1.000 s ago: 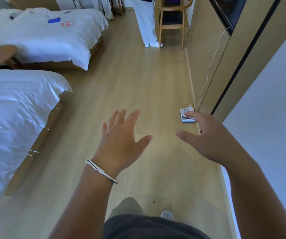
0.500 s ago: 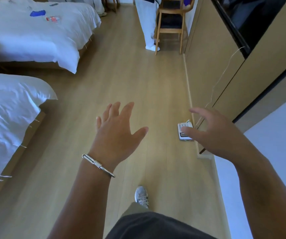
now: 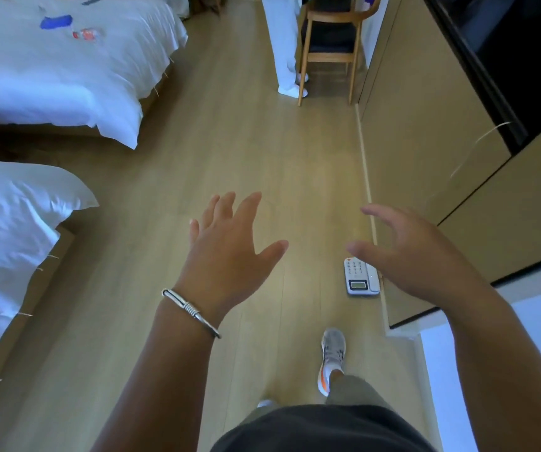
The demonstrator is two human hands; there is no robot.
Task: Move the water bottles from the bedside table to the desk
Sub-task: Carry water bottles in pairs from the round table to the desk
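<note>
No legible text anywhere.

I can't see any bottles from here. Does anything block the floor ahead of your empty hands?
Mostly open floor. A phone lies by the cabinet; a chair and a standing person are at the far end.

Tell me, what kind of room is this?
Probably a hotel twin bedroom: two white-sheeted beds, the near bed and the far bed, a wooden chair at the far end, and a desk phone on the floor.
</note>
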